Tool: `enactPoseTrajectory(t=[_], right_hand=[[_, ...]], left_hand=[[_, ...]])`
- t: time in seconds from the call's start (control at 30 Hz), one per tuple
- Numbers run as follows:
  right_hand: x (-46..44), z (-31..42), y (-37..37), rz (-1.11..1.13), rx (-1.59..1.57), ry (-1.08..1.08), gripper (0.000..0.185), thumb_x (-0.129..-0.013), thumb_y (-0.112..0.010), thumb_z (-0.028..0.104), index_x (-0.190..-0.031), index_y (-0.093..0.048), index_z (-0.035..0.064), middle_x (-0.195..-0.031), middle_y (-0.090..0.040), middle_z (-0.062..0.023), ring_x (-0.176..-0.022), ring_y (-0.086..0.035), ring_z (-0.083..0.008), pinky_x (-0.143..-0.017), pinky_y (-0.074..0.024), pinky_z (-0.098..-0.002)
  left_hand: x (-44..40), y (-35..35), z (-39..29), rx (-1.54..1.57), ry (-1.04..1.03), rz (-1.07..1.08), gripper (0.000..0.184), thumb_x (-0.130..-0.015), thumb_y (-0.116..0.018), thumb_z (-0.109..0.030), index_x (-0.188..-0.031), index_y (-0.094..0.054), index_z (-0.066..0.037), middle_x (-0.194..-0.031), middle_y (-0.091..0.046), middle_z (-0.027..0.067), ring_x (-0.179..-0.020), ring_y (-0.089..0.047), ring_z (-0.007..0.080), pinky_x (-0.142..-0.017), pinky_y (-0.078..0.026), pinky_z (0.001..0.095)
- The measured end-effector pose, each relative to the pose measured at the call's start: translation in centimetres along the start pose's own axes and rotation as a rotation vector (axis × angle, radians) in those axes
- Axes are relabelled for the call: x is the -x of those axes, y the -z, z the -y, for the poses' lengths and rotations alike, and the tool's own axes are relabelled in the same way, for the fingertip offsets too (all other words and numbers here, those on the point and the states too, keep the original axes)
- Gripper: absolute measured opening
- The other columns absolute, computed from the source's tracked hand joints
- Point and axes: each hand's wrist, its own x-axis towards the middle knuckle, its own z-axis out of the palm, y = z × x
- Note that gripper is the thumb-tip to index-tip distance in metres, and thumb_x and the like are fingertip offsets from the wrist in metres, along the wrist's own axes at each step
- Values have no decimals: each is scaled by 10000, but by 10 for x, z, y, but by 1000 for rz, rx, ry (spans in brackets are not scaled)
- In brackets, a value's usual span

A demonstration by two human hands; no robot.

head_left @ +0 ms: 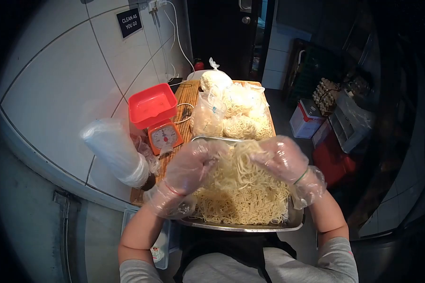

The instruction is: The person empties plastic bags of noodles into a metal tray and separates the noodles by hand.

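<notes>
While the gloved left hand (192, 165) and right hand (284, 160) pinched noodles (244, 166) at the metal tray's (245, 228) ten and two o'clock, more lay below. They seemed light, soft, breakable, best scooped loosely.

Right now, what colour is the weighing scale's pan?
The weighing pan is bright red, seen in the head view.

Dark sign (129, 23) on the white tiled wall (63, 61), reading "CLEAN AS YOU GO" in white capitals over two lines, markings on the orange scale's round dial (165, 135) too small to read, blue print (217, 109) on a clear plastic bag (208, 120) illegible
</notes>
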Motion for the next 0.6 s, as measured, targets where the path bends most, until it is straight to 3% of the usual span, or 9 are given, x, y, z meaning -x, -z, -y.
enactPoseTrajectory(t=[0.1, 0.17, 0.3, 0.37, 0.43, 0.5, 0.6], right_hand=[[0, 7, 15, -100, 96, 101, 261, -875, -646, 177, -1124, -670, 102, -873, -675, -139, -824, -642, -389, -746, -512, -469], [-2, 4, 15, -118, 23, 62, 229, -840, -635, 103, -1060, -657, 44, -896, -672, -141, -805, -649, -369, -735, -513, -443], [0, 18, 23, -176, -324, 84, 182, -801, -633, 27, -983, -632, 16, -888, -660, -137, -798, -658, -324, -753, -512, -396], [0, 26, 23, -138, -336, 121, 167, -789, -654, 3, -952, -622, 15, -874, -651, -119, -793, -664, -265, -755, -511, -362], [-1, 30, 27, -142, -366, 88, 161, -779, -681, -7, -925, -618, 15, -855, -638, -85, -786, -643, -196, -744, -509, -328], [-1, 30, 28, -235, -477, 84, 168, -764, -721, -30, -887, -617, 18, -845, -618, -27, -782, -588, -92, -715, -493, -269], [8, 27, 42, -347, -544, 12, 153, -771, -714, -41, -873, -616, 19, -857, -622, -14, -779, -589, -101, -715, -489, -264]], left_hand=[[-15, 18, -16, -116, -194, -219, 175, -827, -714, -122, -1001, -705, -105, -857, -674, 106, -856, -642, 344, -773, -510, 424], [-24, 22, -26, -82, -261, -195, 208, -838, -730, -166, -1027, -690, -89, -894, -674, 114, -879, -646, 336, -801, -511, 421], [-37, 31, -40, 1, -145, 149, 449, -860, -765, -245, -1207, -562, -44, -973, -649, 121, -899, -644, 274, -830, -501, 370], [-37, 8, -37, 100, -157, 36, 421, -879, -739, -306, -1148, -610, -9, -985, -663, 152, -899, -663, 276, -831, -516, 367], [-38, -9, -31, 322, -86, 92, 425, -888, -721, -342, -1127, -635, -1, -1001, -671, 168, -898, -674, 269, -830, -523, 363], [-37, -17, -25, 670, 82, 311, 425, -889, -710, -351, -1145, -637, -19, -1021, -675, 168, -896, -676, 253, -828, -525, 357], [-35, -15, -12, 375, 88, 436, 370, -853, -722, -271, -1150, -651, -62, -1020, -674, 169, -871, -672, 257, -830, -524, 349]])
